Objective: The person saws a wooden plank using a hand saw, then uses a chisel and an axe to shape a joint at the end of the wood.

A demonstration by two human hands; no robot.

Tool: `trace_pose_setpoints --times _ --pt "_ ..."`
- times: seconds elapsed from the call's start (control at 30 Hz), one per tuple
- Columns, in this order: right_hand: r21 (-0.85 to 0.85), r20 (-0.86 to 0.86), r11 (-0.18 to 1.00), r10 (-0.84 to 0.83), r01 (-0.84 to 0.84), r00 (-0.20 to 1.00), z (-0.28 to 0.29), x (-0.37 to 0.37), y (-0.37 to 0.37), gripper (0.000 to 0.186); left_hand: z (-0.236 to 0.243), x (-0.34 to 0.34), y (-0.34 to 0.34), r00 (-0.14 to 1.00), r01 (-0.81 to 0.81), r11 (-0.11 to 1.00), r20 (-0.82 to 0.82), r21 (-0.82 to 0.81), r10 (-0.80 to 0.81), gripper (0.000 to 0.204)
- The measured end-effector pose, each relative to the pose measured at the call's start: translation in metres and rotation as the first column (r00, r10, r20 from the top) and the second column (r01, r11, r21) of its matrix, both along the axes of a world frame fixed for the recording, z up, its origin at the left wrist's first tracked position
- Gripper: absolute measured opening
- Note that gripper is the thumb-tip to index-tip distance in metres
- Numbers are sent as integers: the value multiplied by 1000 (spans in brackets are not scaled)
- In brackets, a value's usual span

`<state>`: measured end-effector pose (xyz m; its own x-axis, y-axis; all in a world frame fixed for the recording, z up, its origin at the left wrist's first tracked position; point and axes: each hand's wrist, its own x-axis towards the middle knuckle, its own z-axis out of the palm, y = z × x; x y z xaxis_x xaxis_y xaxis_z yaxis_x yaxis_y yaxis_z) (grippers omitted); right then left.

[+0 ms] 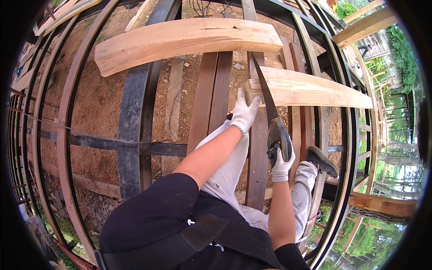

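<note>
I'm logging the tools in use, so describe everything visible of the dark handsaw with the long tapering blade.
The dark handsaw with the long tapering blade has a thin, metallic-looking blade, wider near the dark, scuffed handle and narrowing to its far tip. The white-gloved right hand grips the handle. The saw slants away from the wearer, tip toward the upper left, crossing the pale, squared timber near its left end. Its teeth, and whether it has bitten in, cannot be made out.
</note>
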<state>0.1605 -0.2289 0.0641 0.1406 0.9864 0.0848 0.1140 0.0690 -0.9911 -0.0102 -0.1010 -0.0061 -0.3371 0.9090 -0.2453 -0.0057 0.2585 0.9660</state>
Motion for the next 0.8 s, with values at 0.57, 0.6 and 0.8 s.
trace_pose_setpoints --times 0.57,0.6,0.8 --pt "-143 -53 978 -160 151 986 1 10 -24 54 16 -24 27 890 407 905 -166 -127 -424 102" --pt "-94 60 993 -68 74 996 -11 17 -7 56 27 -17 25 892 410 905 -158 -118 -424 102" --pt "6 205 999 -32 32 978 -13 15 -15 61 7 -19 60 988 125 983 -69 -132 -135 88"
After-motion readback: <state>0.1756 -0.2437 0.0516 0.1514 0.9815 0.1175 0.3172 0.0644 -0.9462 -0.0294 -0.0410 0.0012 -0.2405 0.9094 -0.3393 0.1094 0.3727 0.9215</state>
